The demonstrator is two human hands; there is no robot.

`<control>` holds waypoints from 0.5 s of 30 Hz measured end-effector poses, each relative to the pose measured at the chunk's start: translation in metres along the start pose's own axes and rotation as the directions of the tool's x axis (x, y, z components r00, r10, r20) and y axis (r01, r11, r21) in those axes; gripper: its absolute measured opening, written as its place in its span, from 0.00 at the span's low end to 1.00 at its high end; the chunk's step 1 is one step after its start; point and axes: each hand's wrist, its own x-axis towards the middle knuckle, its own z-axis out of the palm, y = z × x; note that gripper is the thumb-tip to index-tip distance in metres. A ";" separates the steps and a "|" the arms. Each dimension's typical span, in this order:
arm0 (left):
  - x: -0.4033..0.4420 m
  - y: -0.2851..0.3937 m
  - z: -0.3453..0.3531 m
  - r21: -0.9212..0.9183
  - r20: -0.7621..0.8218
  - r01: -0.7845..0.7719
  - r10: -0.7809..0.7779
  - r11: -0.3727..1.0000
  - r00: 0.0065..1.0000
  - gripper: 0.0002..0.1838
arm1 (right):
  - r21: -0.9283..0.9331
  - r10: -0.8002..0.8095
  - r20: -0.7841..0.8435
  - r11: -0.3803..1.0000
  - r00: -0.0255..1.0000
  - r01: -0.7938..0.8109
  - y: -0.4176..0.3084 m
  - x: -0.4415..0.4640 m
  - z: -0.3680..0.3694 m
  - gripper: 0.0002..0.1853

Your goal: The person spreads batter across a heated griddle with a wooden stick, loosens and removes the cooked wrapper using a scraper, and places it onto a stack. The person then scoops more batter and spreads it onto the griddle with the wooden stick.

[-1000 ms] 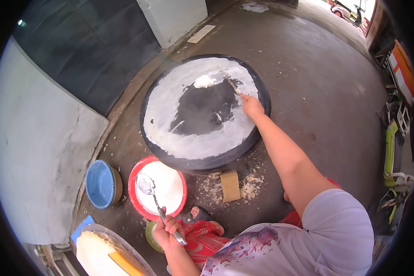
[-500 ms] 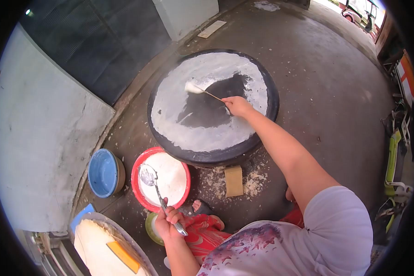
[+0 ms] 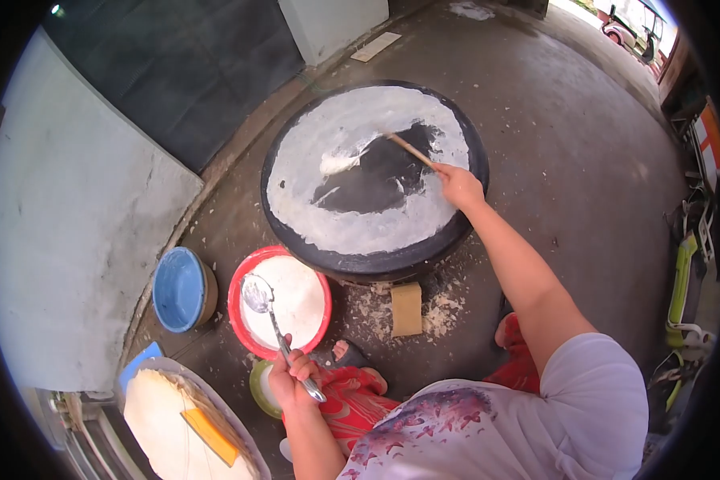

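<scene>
My right hand (image 3: 460, 186) grips the end of a wooden spreader (image 3: 410, 149), its far end touching the batter on a large round black griddle (image 3: 352, 262). White batter (image 3: 344, 228) covers the griddle in a wide uneven ring, with a dark bare patch in the middle. A thick clump of batter (image 3: 340, 164) sits at that patch's left edge. Closed around a metal ladle (image 3: 278, 328), my left hand (image 3: 296, 378) is low at the front. The ladle's batter-smeared bowl hangs over a red basin (image 3: 238, 328) of white batter.
A blue basin (image 3: 178, 290) stands left of the red one. At lower left, a stack of thin pale sheets (image 3: 156, 420) carries a yellow scraper (image 3: 210, 436). A tan cardboard piece (image 3: 406, 310) lies among crumbs before the griddle. A green-rimmed bowl (image 3: 262, 390) is beside my left hand.
My right hand has moved right, drawing the spreader away from the thick clump of batter and turning it. The smear near the bare patch has changed shape. My left hand keeps the ladle over the basin.
</scene>
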 end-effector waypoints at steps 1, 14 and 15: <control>0.000 0.000 0.000 0.012 -0.001 -0.012 0.012 1.000 1.000 0.16 | 0.086 0.010 -0.080 0.996 0.997 -0.003 0.015 0.010 0.021 0.14; -0.003 0.008 -0.005 -0.015 -0.013 0.032 -0.032 0.999 0.999 0.12 | -0.177 -0.277 0.249 0.929 0.928 0.325 -0.037 -0.039 -0.021 0.14; -0.004 0.009 -0.005 -0.017 -0.008 0.034 -0.034 0.999 0.999 0.12 | -0.249 -0.313 0.018 0.919 0.950 0.307 -0.035 -0.048 -0.015 0.15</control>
